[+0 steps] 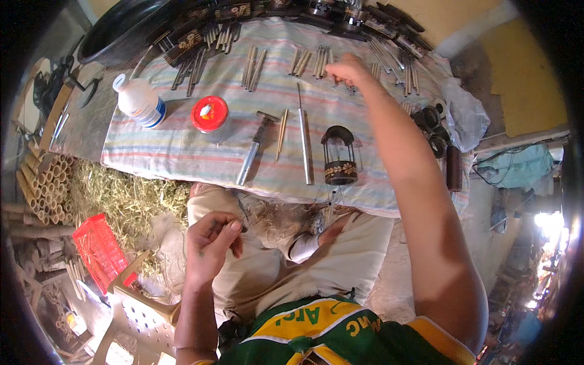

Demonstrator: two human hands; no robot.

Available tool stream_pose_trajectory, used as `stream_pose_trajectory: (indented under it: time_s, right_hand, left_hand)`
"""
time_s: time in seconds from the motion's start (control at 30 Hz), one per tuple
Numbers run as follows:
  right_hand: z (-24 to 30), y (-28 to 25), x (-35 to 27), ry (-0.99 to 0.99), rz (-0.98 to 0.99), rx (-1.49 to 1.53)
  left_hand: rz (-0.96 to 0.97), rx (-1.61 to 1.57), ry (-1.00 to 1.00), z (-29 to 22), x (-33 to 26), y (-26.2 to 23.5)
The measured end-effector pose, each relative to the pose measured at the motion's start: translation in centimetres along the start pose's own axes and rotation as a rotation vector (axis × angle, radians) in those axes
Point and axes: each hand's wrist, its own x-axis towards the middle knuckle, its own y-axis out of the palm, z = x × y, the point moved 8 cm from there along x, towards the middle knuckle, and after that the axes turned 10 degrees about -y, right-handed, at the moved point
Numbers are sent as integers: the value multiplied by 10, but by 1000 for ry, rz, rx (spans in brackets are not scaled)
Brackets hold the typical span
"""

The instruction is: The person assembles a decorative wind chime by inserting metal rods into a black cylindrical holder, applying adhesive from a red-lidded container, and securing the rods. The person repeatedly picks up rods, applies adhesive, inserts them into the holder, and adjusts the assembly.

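My right hand (347,68) reaches far across the striped cloth (182,140) to a row of thin bamboo sticks (320,62), fingers curled down on them; whether it grips one is hidden. My left hand (210,240) is over my lap, thumb and fingers pinched on a thin dark string (243,214). A small dark bamboo lantern (339,155) stands on the cloth near its front edge. Threads hang below the lantern toward my knees.
On the cloth lie a hammer (255,146), a metal rod (303,137), a thin stick (281,132), a red-lidded jar (210,114) and a white bottle (140,100). Dark carved pieces (243,12) line the far edge. Bamboo tubes (42,182) and a red crate (100,249) sit left.
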Motion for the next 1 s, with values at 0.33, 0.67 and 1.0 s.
stream_pose_trajectory:
  time_s: [0.33, 0.67, 1.0]
  right_hand:
    - [-15, -56, -226, -146, -233, 867]
    - [17, 44, -339, -101, -90, 1160]
    - [4, 53, -344, -151, -135, 1170]
  left_hand:
    - [86, -135, 216, -35, 23, 47]
    - [122, 81, 281, -54, 15, 122]
    - [115, 277, 433, -64, -5, 171]
